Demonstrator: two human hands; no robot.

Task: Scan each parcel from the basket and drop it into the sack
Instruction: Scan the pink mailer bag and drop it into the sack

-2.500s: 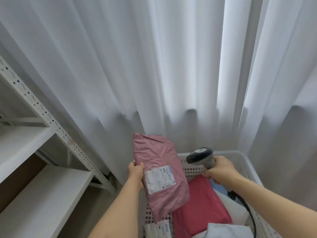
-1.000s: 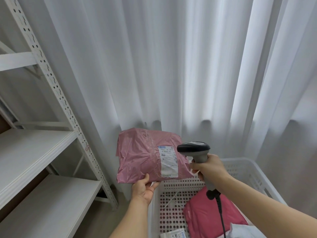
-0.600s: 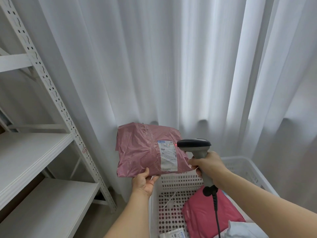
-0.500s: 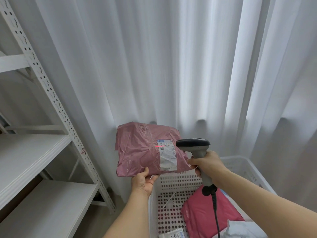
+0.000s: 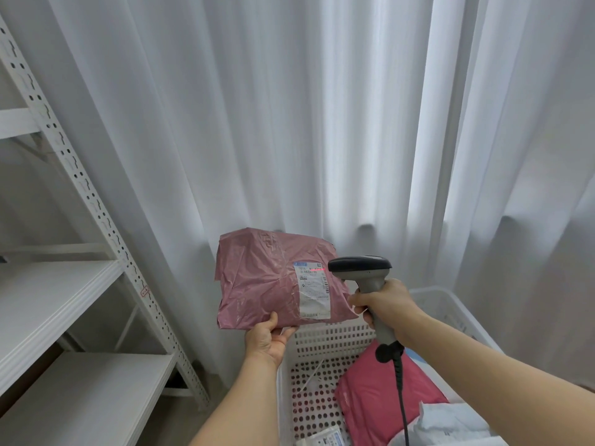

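White pleated curtains point(image 5: 322, 123) fill the whole background, and a white metal rack with perforated uprights and flat shelves point(image 5: 64, 300) stands at the left side. Below on the right is the white perforated plastic basket point(image 5: 325, 336), which contains a bright pink plastic mailer bag point(image 5: 386, 400), some white soft parcels point(image 5: 450, 426) at the lower edge and a small white labelled packet point(image 5: 322, 441). Above the near-left corner of the basket, the dusty pink crumpled plastic parcel point(image 5: 267, 281) is held up in the air, with its white shipping label point(image 5: 314, 289) turned to the person. The left hand point(image 5: 267, 339) holds it from below, with the thumb pressed on the front of the bottom edge and the other fingers hidden behind. The right hand point(image 5: 383, 305) is wrapped around the handle of the grey and black corded barcode scanner point(image 5: 363, 272), whose head is just beside the label; a short red line of light falls on the top of the label. The step in hand seems to be the scan itself. The sack is not in view, so its place cannot be told. One risk is that the red line sits only on the upper edge of the label, and the wrinkled, shiny film may stop a good reading. Another risk is that the grip at one bottom edge is small, so the soft parcel may fold or slip down when it is carried to the sack.
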